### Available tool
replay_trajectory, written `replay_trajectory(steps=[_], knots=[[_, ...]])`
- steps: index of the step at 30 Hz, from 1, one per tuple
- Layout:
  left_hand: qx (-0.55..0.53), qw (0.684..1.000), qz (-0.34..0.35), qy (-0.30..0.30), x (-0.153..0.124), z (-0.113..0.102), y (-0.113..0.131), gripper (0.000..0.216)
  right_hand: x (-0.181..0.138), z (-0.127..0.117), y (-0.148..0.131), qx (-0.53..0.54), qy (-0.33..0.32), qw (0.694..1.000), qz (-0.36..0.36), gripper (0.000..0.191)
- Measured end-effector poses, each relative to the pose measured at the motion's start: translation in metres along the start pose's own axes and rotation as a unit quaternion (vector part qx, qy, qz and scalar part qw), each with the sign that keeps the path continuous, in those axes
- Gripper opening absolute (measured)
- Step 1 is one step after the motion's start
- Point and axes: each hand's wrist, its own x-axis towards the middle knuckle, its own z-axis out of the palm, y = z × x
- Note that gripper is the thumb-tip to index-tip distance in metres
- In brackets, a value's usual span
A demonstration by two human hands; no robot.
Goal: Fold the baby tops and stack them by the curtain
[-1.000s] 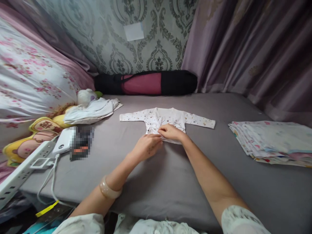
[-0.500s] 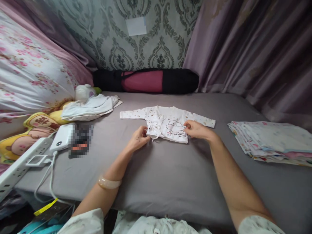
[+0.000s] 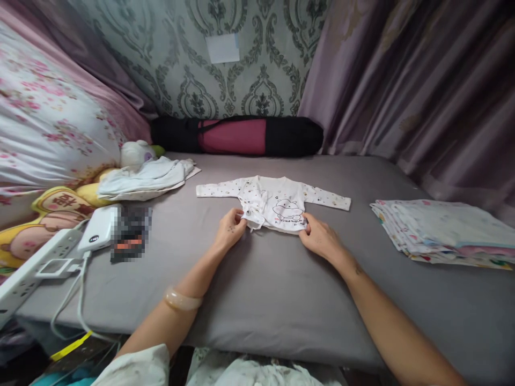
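A small white baby shirt (image 3: 284,193) lies flat on the grey sheet, its long patterned sleeves spread to both sides. It has a line-drawn animal and lettering on the front, and ties at the left side. My left hand (image 3: 232,229) is closed at the shirt's lower left corner, beside the ties, pinching the fabric. At the lower right corner, my right hand (image 3: 325,239) grips the hem between thumb and fingers. The fingertips of both hands are partly hidden.
Right of the shirt sits a stack of folded cloths (image 3: 438,230). On the left are folded pale clothes (image 3: 145,179), a white power bank (image 3: 97,230), cables and a power strip (image 3: 24,276). A black and pink rolled bag (image 3: 233,135) lies along the back wall.
My right hand has moved down from the shirt's right edge to its lower right corner and now grips there. My left hand stays at the lower left corner. The view has shifted slightly.
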Motion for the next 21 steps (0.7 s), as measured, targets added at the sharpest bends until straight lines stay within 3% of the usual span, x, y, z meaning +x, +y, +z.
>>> replay_trajectory(steps=[4,9,21], knots=[[0.075,0.996,0.032,0.022,0.001,0.006,0.0,0.026,-0.003,0.005,-0.01,-0.043,0.02,0.998,0.041,0.045],[0.181,0.981,0.063,0.016,-0.002,-0.002,-0.005,0.033,-0.003,0.006,-0.006,-0.078,-0.003,0.997,0.016,0.042],[0.388,0.912,0.102,-0.088,-0.018,-0.034,0.01,0.023,-0.005,0.005,0.006,-0.09,-0.001,0.995,-0.041,0.036]])
